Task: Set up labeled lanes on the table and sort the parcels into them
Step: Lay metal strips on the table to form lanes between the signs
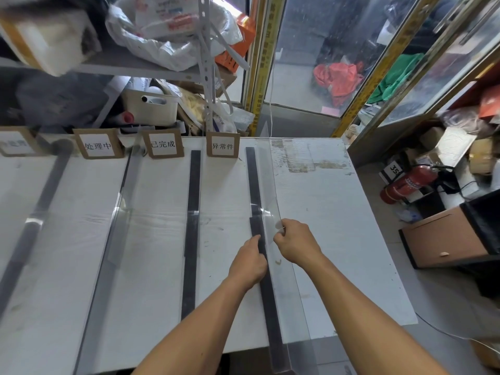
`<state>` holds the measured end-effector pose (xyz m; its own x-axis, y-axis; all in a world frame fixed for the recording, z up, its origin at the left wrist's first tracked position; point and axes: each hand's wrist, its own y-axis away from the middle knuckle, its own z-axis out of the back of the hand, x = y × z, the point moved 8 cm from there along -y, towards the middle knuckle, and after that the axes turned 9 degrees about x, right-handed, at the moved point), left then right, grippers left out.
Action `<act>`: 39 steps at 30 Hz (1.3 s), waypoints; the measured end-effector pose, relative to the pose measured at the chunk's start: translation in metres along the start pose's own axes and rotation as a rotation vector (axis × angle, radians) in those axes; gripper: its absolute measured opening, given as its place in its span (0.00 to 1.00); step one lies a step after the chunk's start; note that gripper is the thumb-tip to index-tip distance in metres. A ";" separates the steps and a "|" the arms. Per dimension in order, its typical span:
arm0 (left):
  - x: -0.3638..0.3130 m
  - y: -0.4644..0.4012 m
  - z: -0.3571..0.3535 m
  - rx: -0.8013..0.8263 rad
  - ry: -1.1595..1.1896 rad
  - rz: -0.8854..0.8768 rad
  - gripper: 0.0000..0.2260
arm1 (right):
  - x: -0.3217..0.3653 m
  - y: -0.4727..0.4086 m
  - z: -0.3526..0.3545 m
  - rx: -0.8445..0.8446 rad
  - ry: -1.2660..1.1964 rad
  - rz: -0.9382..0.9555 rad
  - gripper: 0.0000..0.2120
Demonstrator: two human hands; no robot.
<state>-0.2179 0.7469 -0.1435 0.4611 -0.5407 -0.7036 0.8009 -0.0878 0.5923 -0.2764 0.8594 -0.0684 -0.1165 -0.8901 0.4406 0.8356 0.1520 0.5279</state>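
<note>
Two bare forearms in view, no sleeves visible. Left grip (pixel 247 262) and right grip (pixel 296 243): bare hands, no gloves, no rings, no watch or wristband. Short nails where visible.

Leftmost label (pixel 16 143) blurred (edge-cropped)

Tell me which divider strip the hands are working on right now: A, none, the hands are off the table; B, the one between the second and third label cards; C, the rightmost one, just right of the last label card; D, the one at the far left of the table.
C: the left hand and right hand meet over the rightmost dark strip, which runs just right of the last label card.
</note>
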 end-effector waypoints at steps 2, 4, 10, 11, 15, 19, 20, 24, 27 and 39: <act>0.001 0.001 0.002 0.000 -0.007 -0.002 0.28 | 0.001 -0.001 0.000 0.003 -0.008 -0.003 0.11; 0.002 0.001 0.004 0.007 -0.011 -0.007 0.28 | 0.002 -0.002 -0.002 0.012 -0.004 -0.012 0.10; 0.002 0.003 0.004 0.020 0.002 -0.023 0.29 | -0.002 -0.004 -0.009 0.067 -0.010 -0.047 0.15; 0.002 0.003 0.004 0.022 0.004 -0.026 0.29 | -0.003 -0.005 -0.009 0.068 -0.017 -0.049 0.16; 0.003 0.002 0.005 0.010 0.013 -0.027 0.29 | -0.008 -0.007 -0.009 0.053 -0.063 -0.060 0.15; 0.003 0.000 0.005 0.009 0.014 -0.027 0.28 | -0.011 -0.009 -0.010 0.039 -0.078 -0.058 0.12; 0.002 0.000 0.005 0.009 0.012 -0.027 0.28 | -0.012 -0.010 -0.011 0.038 -0.076 -0.063 0.11; 0.003 -0.001 0.005 0.003 0.010 -0.027 0.28 | -0.016 -0.010 -0.011 0.026 -0.095 -0.075 0.17; 0.004 -0.002 0.006 -0.006 0.012 -0.027 0.28 | -0.016 -0.009 -0.009 0.020 -0.106 -0.069 0.23; -0.002 -0.003 0.015 -0.028 0.027 -0.040 0.29 | -0.005 -0.007 0.006 -0.047 -0.178 -0.042 0.33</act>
<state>-0.2269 0.7352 -0.1378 0.4381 -0.5139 -0.7375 0.8294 -0.0854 0.5521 -0.2846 0.8650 -0.0695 -0.2413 -0.8043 0.5431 0.8516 0.0930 0.5159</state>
